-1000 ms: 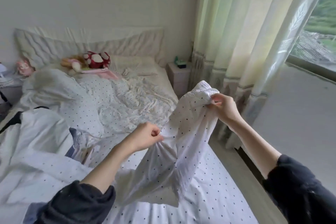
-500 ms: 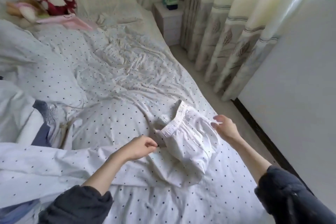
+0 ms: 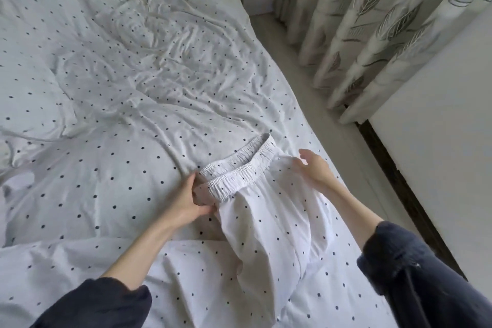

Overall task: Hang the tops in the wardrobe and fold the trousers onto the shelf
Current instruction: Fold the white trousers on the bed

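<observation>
On the bed (image 3: 133, 104), dotted trousers (image 3: 266, 221) lie unfolded; left hand (image 3: 186, 200) pinches the waistband (image 3: 234, 181), right hand (image 3: 314, 168) hovers with fingers spread. Folding barely begun; shelving remains.

I had the white dotted cotton trousers (image 3: 269, 210) up in the air — now they lie flat on the bed. My right hand (image 3: 314, 168) let go; my left hand (image 3: 190, 201) still pinches the waistband.

The trousers (image 3: 266, 208) lie on the bed (image 3: 119, 114) near its right edge, curtains (image 3: 372, 21) beyond.
</observation>
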Demonstrator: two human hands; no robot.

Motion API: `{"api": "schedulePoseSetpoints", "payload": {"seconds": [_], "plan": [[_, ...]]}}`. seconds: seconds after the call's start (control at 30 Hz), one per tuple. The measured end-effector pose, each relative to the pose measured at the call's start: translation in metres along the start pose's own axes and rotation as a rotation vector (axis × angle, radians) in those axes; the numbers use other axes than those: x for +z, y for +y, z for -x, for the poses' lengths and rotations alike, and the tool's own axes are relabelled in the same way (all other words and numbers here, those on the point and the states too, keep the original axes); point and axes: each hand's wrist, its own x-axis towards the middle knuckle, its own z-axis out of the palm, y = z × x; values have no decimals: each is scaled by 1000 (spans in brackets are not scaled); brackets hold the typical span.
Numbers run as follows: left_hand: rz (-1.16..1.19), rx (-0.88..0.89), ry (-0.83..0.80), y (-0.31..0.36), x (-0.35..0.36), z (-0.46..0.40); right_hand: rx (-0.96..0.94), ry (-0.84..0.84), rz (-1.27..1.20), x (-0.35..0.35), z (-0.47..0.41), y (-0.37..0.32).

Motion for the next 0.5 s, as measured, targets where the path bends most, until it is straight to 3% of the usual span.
{"api": "schedulePoseSetpoints", "payload": {"seconds": [0.1, 0.2, 0.4, 0.5], "plan": [[-191, 5, 37, -3, -1, -12, -30, -167, -45, 6, -29, -8], [-85, 12, -3, 0, -9, -10, -52, -268, -39, 16, -50, -15], [394, 32, 229, 38, -80, 5, -77, -103, -261, -1, -59, -34], [290, 137, 419, 62, -105, 10, -198, -30, -295, -20, -50, -57]]}}
